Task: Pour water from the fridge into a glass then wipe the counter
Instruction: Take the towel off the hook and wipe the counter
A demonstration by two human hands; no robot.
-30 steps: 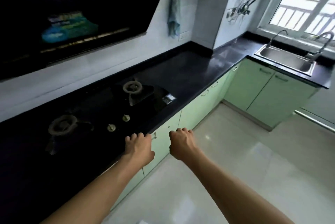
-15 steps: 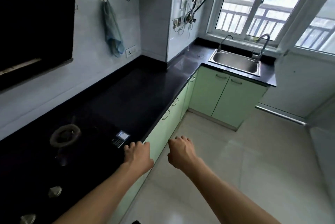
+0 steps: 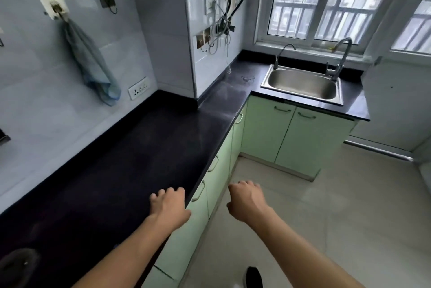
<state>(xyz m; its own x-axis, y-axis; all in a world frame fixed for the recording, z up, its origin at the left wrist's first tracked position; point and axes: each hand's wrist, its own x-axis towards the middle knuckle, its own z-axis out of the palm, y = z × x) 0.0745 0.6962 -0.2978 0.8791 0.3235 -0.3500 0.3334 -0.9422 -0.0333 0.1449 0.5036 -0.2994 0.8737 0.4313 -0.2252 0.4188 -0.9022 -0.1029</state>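
Black counter (image 3: 140,148) is overlapped at its edge by the left hand (image 3: 169,206), with the right hand (image 3: 247,201) held beside it, both loosely curled, nothing gripped

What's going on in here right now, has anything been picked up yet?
A person stands at the black counter with both hands empty. The left hand is at the counter's front edge, and the right hand is out over the floor, fingers loosely curled. No glass or fridge is in view. A blue cloth hangs on the wall, untouched, and the sink is at the far end.
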